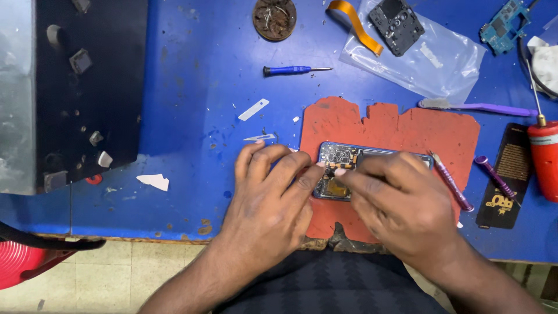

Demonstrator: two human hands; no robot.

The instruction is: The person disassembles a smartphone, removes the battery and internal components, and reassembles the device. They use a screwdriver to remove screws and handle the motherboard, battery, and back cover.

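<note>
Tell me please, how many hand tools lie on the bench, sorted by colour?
Blue screwdriver: 1
Purple tools: 3, a toothbrush, a pen-like driver, a short stick
Total: 4

A scuffed blue worktable [192, 87] stands over a pale tiled floor [110, 273], evenly lit.

Landmark: I take the orange mat [401, 125] on my blue bench.
Blue screwdriver [293, 70]: up-left of the mat, lying flat.
Round dish of scraps [274, 18]: farther beyond the screwdriver.
Clear bag [421, 55]: just beyond the mat, a black camera frame [396, 24] on it.
Purple toothbrush [479, 107]: by the mat's far right corner.
Red canister [544, 160]: well right of the mat.
Black tray [87, 87]: well left of it.
</note>
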